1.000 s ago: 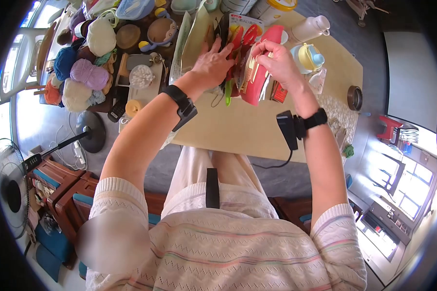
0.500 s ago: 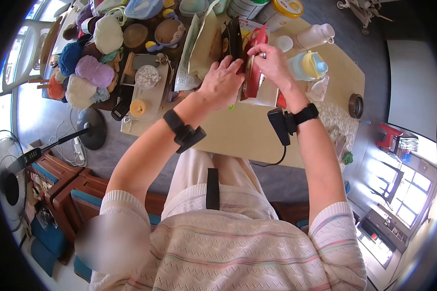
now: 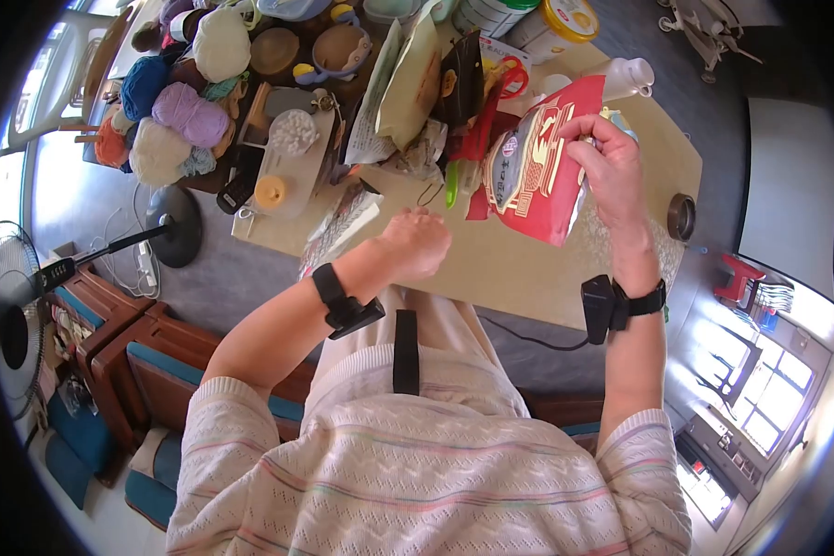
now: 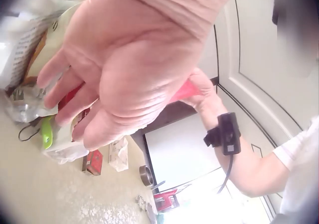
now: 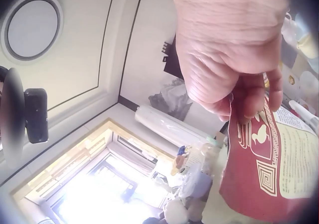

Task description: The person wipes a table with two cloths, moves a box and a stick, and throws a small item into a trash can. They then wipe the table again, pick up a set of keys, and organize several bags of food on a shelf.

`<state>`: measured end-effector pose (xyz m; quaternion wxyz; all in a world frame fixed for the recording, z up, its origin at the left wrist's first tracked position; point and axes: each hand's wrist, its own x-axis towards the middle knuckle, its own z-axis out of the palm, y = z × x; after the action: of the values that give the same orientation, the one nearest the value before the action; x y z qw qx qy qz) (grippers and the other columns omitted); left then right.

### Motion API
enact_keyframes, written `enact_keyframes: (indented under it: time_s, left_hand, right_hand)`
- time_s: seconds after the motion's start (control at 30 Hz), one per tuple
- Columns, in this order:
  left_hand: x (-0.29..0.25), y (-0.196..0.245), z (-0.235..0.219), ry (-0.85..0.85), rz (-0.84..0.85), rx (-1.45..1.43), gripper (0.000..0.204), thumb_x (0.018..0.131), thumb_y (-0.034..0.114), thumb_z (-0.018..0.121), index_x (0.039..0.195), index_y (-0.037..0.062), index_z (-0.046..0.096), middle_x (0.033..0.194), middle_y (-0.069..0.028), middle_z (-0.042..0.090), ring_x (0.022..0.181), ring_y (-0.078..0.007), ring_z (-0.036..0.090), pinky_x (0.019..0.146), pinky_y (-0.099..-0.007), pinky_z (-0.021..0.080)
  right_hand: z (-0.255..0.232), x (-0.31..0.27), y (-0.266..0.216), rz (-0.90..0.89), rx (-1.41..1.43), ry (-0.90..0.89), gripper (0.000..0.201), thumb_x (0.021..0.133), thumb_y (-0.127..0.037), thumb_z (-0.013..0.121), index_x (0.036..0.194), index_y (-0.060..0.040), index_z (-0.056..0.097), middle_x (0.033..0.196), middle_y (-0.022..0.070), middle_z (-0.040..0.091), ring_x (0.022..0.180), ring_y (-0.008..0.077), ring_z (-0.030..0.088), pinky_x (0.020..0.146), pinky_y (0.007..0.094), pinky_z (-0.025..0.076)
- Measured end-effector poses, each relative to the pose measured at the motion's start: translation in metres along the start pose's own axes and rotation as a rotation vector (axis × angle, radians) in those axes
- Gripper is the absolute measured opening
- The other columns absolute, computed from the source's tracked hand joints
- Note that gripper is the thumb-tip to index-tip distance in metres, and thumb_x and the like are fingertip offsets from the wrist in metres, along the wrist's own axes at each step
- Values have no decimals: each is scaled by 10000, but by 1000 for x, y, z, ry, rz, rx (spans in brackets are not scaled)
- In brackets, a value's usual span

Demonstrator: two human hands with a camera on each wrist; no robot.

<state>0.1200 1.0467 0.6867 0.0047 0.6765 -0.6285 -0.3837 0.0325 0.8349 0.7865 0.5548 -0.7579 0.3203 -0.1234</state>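
Observation:
My right hand (image 3: pixel 610 165) pinches the edge of a red printed food pouch (image 3: pixel 539 171) between thumb and fingers. Gold patterns and a dark patch mark the face of the pouch, which is tilted over the right half of the table. In the right wrist view, small print and a gold bird figure show on another side of the same red pouch (image 5: pixel 249 184). Nearer the table's front edge is my left hand (image 3: pixel 417 243), holding nothing. Its palm shows in the left wrist view, with the fingers of this left hand (image 4: pixel 119 74) loosely extended.
Upright beige and dark packets (image 3: pixel 408 88) stand left of the red pouch, near a lime-green strip (image 3: pixel 451 183). Behind are tins (image 3: pixel 565 23) and a pale bottle (image 3: pixel 625 76). A tape roll (image 3: pixel 680 217) lies at right; yarn balls (image 3: pixel 191 113) fill the left.
The red pouch has come away from the upright packets, moving right and turning its printed face upward in my right hand. My left hand has drawn back from the packets towards the front edge.

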Motion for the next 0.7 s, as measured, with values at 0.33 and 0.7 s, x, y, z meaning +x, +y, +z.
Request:
enact_keyframes:
  time_s: [0.33,0.7]
  left_hand:
    - [42,-9,22,195,-162,26,244,788,135,483,985,67,610,1168,-97,490,1100,-260,463,892,-422,391]
    - [43,-32,33,209,-351,6,317,773,86,472,1087,82,515,1158,-50,477,1112,-247,431,891,-389,396]
  right_hand:
    - [3,-2,2,119,109,-42,119,759,-24,527,837,-25,616,716,-29,573,638,7,481,557,154,387]
    - [36,16,7,218,478,183,118,798,-58,559,899,-74,618,777,-32,580,579,36,505,517,175,426]
